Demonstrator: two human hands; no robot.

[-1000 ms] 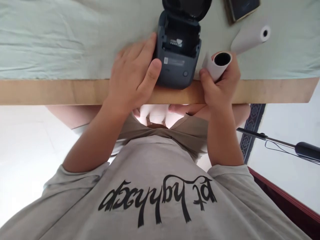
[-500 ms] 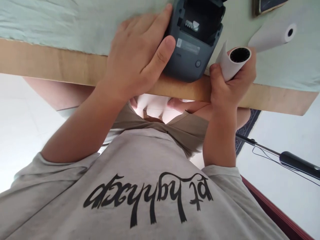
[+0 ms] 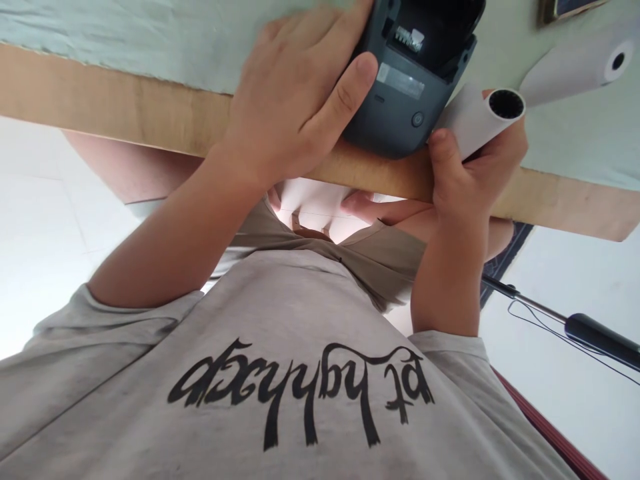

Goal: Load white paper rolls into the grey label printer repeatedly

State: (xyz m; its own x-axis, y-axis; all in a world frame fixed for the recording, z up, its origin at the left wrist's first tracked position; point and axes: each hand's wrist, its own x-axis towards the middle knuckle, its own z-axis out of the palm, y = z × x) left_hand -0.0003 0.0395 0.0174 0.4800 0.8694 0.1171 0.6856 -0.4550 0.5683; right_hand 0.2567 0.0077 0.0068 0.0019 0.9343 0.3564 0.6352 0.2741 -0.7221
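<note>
A dark grey label printer (image 3: 385, 117) stands at the table's front edge, with its lid up and its black paper bay exposed. My left hand (image 3: 305, 93) lies along its left side, thumb on the top edge and fingers stretched along the flank, holding it. In my right hand (image 3: 480, 167) is a small white paper roll (image 3: 483, 123), tilted so that its dark hollow core faces up. A loose flap of its paper reaches toward the printer's right side. The fingertips behind the roll are hidden.
Farther right on the pale green tablecloth (image 3: 150, 40) lies another white roll (image 3: 570, 67). A dark framed object (image 3: 570, 10) is cut off at the top right. The wooden table edge (image 3: 120, 100) runs across in front of me; a black-handled pole (image 3: 600, 337) is at right.
The view has shifted, so printer, hands and rolls appear farther right. The loose paper flap now lies lower and closer to the printer. Both hands keep their holds.
</note>
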